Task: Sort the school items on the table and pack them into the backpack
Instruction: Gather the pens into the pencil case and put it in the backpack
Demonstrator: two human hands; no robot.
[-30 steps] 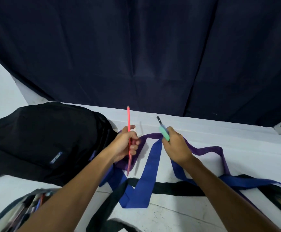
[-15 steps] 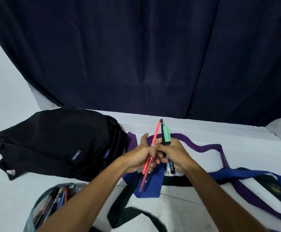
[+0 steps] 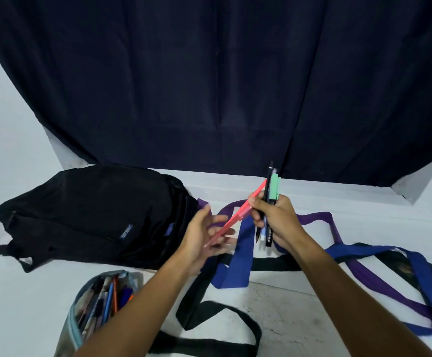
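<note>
My right hand [image 3: 274, 217] clamps the pens [image 3: 270, 202] above the surface's far edge; the left hand's [image 3: 204, 235] fingers are spread. I judge the slanted red pencil [image 3: 235, 217] could slip free.

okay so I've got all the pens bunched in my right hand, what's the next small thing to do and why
Probably lower the bunch in your right hand into the open pencil case at lower left. The red pen now sits with the others, your left hand is open, and the case already holds pens.
</note>
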